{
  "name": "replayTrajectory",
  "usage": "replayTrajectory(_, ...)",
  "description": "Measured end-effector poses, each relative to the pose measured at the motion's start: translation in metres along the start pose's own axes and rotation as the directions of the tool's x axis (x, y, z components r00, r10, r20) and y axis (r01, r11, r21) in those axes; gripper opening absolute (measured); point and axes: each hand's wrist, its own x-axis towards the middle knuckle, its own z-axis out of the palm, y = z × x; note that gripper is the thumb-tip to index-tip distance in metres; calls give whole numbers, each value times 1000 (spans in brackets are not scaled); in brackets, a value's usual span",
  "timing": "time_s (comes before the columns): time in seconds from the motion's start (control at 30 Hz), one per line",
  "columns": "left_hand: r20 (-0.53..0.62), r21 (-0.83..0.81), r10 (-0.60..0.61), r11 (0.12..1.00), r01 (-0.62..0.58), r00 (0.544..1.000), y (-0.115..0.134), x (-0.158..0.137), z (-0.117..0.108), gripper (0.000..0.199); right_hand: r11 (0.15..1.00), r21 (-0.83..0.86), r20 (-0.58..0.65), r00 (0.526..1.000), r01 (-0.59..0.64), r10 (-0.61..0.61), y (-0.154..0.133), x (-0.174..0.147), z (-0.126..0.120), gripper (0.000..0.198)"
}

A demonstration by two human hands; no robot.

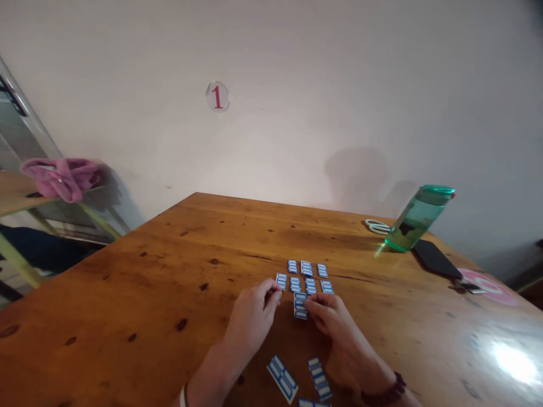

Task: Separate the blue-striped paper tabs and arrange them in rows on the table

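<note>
Plainly, a blue-edged card (pixel 300 305) was pinched by the right hand (pixel 333 317), its right side caught at the fingertips. From the middle of that hand, the card was seen at about ten o'clock; from the left hand (pixel 254 311), it was seen at about three o'clock, a little apart. Whether its underside was supported by the wooden table (pixel 136 294) could not be told. The left thumb and forefinger were drawn close together, but whether anything thin was gripped there could not be made out. Just beside those fingertips, between one and two o'clock from the left hand, the first card of a near row (pixel 310 286) was seen.

Beyond the pinched card, toward twelve o'clock, small cards were laid out: four in the near row, three in a far row (pixel 306 268). At five o'clock from the left hand, a wide card (pixel 282 379) was laid aslant; between six and seven o'clock from the right hand, a narrow card (pixel 319 380) was placed. Between one and two o'clock from the right hand, a green bottle (pixel 418 217) was seen.
</note>
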Motion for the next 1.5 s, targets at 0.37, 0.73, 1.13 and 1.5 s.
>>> replayTrajectory(0.37, -44, 208, 4, 978, 5, 999, -9, 2, 11, 15, 955, -295, -74, 996, 18, -42, 5, 11, 17, 21)
replayTrajectory(0.73, 31, 313, 11, 950, -20, 999, -20, 3, 23, 16, 710, -704, -164, 968, 18, -188, 13, 15, 19, 16)
replayTrajectory(1.13, 59, 367, 6, 930, -27, 998, -21, 5, 30, 19, 620, -785, -164, 967, -7, -196, 9, 10, 24, 19)
replayTrajectory(1.5, 139, 457, 91, 878, -146, 986, -21, 6, 32, 20, 658, -753, -187, 963, -14, -194, 13, 14, 22, 13)
